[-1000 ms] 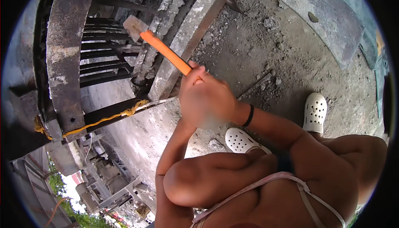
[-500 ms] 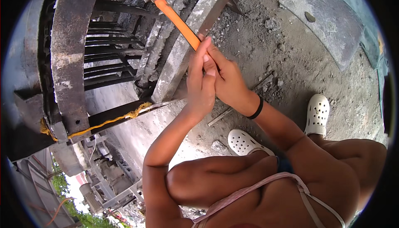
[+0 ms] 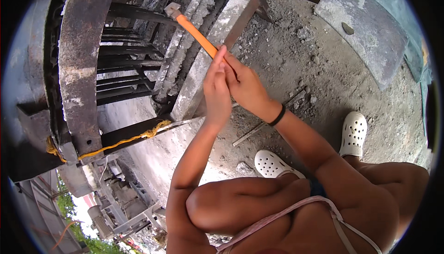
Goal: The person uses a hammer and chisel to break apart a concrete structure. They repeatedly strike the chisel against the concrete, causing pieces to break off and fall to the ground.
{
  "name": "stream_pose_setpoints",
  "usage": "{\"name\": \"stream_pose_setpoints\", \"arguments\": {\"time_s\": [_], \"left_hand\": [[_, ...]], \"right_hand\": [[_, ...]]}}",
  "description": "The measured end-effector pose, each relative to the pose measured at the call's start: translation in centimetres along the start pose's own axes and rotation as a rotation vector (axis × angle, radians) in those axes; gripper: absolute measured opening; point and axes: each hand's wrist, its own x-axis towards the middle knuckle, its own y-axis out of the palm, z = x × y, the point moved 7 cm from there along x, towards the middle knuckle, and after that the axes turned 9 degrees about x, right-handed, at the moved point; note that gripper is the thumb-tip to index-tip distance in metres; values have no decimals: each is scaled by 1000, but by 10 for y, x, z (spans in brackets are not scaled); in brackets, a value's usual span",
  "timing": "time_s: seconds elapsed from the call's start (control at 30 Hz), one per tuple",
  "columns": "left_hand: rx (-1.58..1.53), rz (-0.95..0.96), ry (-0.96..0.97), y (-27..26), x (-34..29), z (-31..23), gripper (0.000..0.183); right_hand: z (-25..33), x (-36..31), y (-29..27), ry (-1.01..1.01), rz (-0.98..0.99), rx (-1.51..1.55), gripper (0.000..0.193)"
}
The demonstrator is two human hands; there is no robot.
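Both of my hands are closed together around the lower end of an orange-handled hammer (image 3: pixel 198 35). My left hand (image 3: pixel 217 96) presses against the handle from the left, and my right hand (image 3: pixel 249 87), below a black wristband, wraps it from the right. The hammer's greyish metal head points up and away, over a rusty steel frame (image 3: pixel 83 64) with dark parallel bars (image 3: pixel 125 63). Whether the head touches the frame, I cannot tell. Rough grey crust (image 3: pixel 200 20) clings along the frame's inner ledge, beside a pale, worn beam (image 3: pixel 222 34).
Yellow rope (image 3: pixel 121 142) is tied along the frame's lower edge. A thin rod (image 3: pixel 249 133) lies on the gritty ground below my hands. At the far right rests a curved grey metal plate (image 3: pixel 365 34) with a stone on it. Machinery (image 3: pixel 120 198) stands at the lower left.
The hammer's head has shifted slightly right and down, and my hands have drawn a little left. The grip stays the same, while the whole view has shifted slightly.
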Motion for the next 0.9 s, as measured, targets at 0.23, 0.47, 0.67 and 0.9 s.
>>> {"name": "stream_pose_setpoints", "arguments": {"time_s": [0.23, 0.47, 0.67, 0.9], "left_hand": [[89, -39, 349, -7, -11, -21, 36], [-55, -35, 97, -1, 4, -9, 39], [-3, -2, 260, 5, -10, -4, 61], [-67, -118, 643, 12, -25, -5, 48]], "right_hand": [[7, -20, 2, -205, -137, 188, 42], [7, -1, 0, 153, 16, 127, 39], [6, -10, -10, -72, 22, 139, 40], [24, -22, -20, -574, 12, -114, 34]]}}
